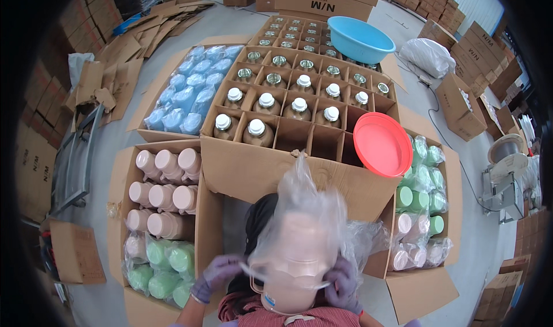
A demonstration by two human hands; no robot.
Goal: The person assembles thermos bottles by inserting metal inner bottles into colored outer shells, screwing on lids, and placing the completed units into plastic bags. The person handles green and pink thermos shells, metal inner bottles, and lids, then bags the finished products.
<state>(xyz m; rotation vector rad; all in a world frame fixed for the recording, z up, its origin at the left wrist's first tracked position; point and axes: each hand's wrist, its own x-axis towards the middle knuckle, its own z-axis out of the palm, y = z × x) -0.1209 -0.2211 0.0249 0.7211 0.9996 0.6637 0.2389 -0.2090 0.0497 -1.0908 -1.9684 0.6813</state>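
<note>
A pale pink jug with a handle (286, 289) rests upright against my lap. A clear plastic bag (314, 209) covers its upper part, blurred by motion. My left hand (217, 275), in a purple glove, pinches the bag's rim left of the jug. On the other side my right hand (343, 282), gloved alike, grips the rim too. The bag's mouth is stretched between both hands across the jug. More crumpled clear plastic (366, 239) lies to the right of my right hand.
Ahead stands a divided carton (247, 164) of bottles, several white-capped, with a red basin (384, 145) on its corner and a blue basin (362, 39) farther back. Cartons of pink and green jugs (163, 194), blue wrapped ones (184, 98) and green ones (419, 200) surround me.
</note>
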